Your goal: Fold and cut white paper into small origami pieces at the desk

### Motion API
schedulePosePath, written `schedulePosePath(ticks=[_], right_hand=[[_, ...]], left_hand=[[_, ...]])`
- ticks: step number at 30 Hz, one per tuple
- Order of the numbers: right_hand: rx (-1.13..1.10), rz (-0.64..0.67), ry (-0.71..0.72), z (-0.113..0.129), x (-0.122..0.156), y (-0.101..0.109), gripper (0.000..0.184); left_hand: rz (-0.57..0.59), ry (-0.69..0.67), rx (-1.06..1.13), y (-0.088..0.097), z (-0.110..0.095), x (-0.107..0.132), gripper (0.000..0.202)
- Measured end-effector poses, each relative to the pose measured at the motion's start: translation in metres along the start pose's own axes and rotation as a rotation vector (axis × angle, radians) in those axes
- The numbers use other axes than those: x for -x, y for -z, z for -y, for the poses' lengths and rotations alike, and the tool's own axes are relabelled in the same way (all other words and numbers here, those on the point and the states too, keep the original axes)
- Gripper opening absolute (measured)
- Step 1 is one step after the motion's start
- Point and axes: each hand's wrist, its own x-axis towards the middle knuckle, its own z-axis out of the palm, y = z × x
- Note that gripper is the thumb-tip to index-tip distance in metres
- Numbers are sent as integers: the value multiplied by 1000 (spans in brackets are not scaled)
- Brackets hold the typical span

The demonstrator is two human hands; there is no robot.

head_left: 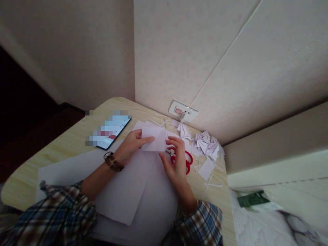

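Note:
A small white rectangle of paper [156, 145] is pinched in my left hand [132, 145], thumb on its face and fingers behind. My right hand [176, 165] is at the paper's right edge, fingers curved and apart from the thumb, with nothing between them. Behind the right hand lies a pair of red-handled scissors [189, 158], partly hidden by it. Large white sheets [123, 194] lie under both forearms.
Folded white paper pieces [207, 145] are heaped at the table's right back, among thin paper strips [213, 185]. A phone [110, 131] with its screen lit lies at the left on the wooden table [28, 171]. A wall socket [183, 111] is behind.

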Motion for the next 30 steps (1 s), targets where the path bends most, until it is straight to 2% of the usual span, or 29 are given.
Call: schedulePosePath(ticks=[3, 9, 16, 22, 27, 30], right_hand=[[14, -14, 9, 0, -1, 1, 27], [-9, -55, -6, -1, 0, 0, 24], [51, -118, -28, 0, 0, 3, 14], [91, -148, 1, 2, -2, 4, 13], [119, -154, 46, 4, -1, 3, 15], [123, -138, 79, 5, 1, 3, 16]], left_hand=[[5, -9, -7, -1, -2, 1, 41], [-6, -74, -73, 2, -4, -2, 62], [80, -31, -180, 5, -7, 0, 32], [148, -89, -245, 4, -7, -2, 26], [133, -191, -323, 6, 2, -9, 21], [136, -204, -355, 5, 3, -7, 20]])
